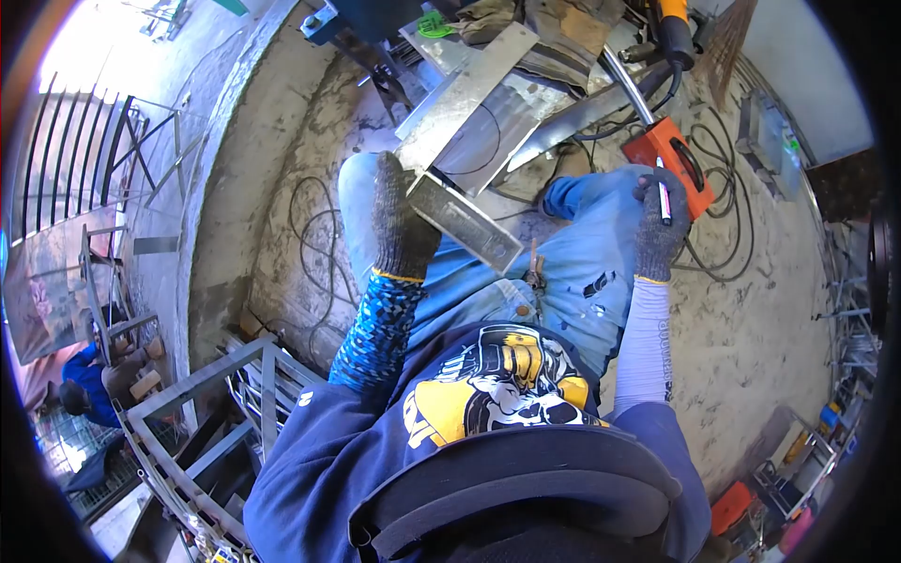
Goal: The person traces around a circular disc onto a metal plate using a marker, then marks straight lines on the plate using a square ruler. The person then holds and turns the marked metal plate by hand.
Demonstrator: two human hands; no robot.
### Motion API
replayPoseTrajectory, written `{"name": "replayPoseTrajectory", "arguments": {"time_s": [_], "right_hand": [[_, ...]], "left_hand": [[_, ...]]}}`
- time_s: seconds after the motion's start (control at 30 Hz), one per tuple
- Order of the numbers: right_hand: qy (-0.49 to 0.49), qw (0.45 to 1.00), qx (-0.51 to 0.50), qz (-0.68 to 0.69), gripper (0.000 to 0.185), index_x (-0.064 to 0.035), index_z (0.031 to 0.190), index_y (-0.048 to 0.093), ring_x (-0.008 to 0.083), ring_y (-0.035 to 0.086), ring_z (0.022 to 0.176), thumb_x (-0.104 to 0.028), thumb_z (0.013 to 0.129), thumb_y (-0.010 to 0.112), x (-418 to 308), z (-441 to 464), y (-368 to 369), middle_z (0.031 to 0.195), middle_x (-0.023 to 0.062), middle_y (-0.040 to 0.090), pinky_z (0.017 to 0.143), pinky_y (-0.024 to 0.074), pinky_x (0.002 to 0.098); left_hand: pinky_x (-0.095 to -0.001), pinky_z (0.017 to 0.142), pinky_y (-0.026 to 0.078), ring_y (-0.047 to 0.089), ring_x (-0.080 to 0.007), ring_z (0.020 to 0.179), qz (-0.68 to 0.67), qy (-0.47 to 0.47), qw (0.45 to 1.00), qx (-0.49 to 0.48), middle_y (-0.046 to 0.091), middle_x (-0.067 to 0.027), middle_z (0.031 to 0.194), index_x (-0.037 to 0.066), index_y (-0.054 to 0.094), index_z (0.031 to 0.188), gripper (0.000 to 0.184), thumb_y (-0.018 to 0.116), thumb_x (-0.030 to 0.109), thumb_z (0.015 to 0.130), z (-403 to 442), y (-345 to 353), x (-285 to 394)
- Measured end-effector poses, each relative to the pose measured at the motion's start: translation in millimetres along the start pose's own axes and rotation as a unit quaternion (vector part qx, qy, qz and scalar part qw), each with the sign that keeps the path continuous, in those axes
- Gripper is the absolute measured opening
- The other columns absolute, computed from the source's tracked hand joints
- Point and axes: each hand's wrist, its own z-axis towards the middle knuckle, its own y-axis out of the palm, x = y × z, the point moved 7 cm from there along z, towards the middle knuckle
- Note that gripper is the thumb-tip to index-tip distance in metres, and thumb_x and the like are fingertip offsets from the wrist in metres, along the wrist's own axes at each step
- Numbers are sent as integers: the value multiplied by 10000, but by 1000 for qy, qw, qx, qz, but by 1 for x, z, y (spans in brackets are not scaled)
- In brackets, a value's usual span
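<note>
Metal piece (469, 225), short and flat with a raised edge, is at my left hand (402, 220). Its long side runs on a slant: one end is far and left, by my glove, and the other points near and right, over my jeans (572, 267). A long flat bar (474, 92) goes the other way, from beside that glove to the far right, so the two make a corner. I can't tell if they are joined.

My left hand is closed on the far left end of the short piece. My right hand (654, 220) is well apart from it, over to the right, and pinches a white marker (665, 205) that stands with its white end pointing far. Just beyond that hand is an orange box (659, 150) with a shiny pole (629, 84).
</note>
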Motion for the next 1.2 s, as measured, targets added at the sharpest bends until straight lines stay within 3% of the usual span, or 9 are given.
{"name": "replayPoseTrajectory", "arguments": {"time_s": [0.17, 0.63, 0.73, 0.77, 0.83, 0.87, 0.97, 1.0, 1.2], "right_hand": [[8, 999, -34, -19, 263, 11, 1198, 605, 166, 667, 838, -9, 954, 510, 10, -1, -4, 996, 114, 675, 751, 561, 295], [-1, 999, -36, -15, 217, 12, 1158, 621, 173, 675, 871, -14, 959, 539, 9, -1, -2, 1031, 122, 667, 754, 571, 300], [7, 999, -34, -19, 217, 12, 1161, 620, 177, 679, 883, -19, 960, 545, 7, -2, -1, 1045, 124, 665, 761, 575, 303], [-3, 999, -31, -18, 216, 9, 1163, 621, 174, 677, 877, -23, 963, 548, 5, -2, -1, 1038, 120, 667, 758, 572, 301], [-12, 999, -27, -18, 215, 6, 1165, 622, 170, 675, 870, -28, 965, 551, 3, -2, 0, 1031, 116, 669, 755, 569, 299], [-18, 999, -26, -16, 212, 3, 1164, 623, 165, 671, 861, -33, 967, 554, 3, -2, 1, 1021, 111, 671, 750, 563, 295], [-16, 999, -35, -22, 205, -2, 1158, 625, 154, 662, 844, -39, 968, 558, 3, -1, 0, 1002, 103, 673, 742, 553, 288], [-8, 998, -45, -30, 201, -5, 1154, 626, 149, 657, 837, -41, 968, 560, 4, -1, 1, 994, 100, 673, 738, 548, 284], [-2, 998, -42, -36, 195, -6, 1145, 629, 148, 657, 840, -39, 965, 559, -1, -2, 2, 994, 96, 671, 742, 547, 285]], "left_hand": [[-323, 718, 541, 637, -167, 790, -205, -83, 974, 52, 658, -37, 880, 102, 626, 1021, 350, 550, 444, 1018, -1, 7, -4], [-321, 744, 578, 673, -171, 859, -222, -89, 968, 78, 673, -67, 1027, 82, 582, 1164, 332, 631, 356, 984, -7, -6, -14], [-326, 751, 578, 673, -177, 870, -57, -10, 998, 31, 675, -64, 1031, 87, 588, 1160, 313, 630, 344, 986, 1, -28, -17], [-324, 786, 557, 658, -194, 897, 244, 121, 962, 19, 669, -80, 1032, 72, 586, 1163, 282, 568, 314, 1020, 2, -27, 1], [-322, 821, 535, 642, -212, 923, 519, 239, 821, 4, 662, -95, 1033, 57, 585, 1167, 265, 507, 284, 1054, -3, -17, 7], [-317, 818, 535, 639, -210, 923, 365, 178, 914, 17, 658, -90, 1039, 58, 584, 1177, 272, 490, 285, 1061, -1, -23, 1], [-308, 807, 535, 637, -201, 918, 66, 43, 996, 41, 655, -79, 1040, 62, 588, 1179, 296, 477, 312, 1066, -5, -16, -7], [-305, 798, 535, 638, -194, 913, -68, -25, 996, 52, 655, -72, 1035, 66, 593, 1170, 313, 481, 338, 1063, -7, -12, -12], [-299, 784, 539, 637, -159, 911, -184, -72, 978, 72, 657, -59, 1019, 75, 605, 1130, 348, 492, 395, 1053, -7, -8, -15]]}}
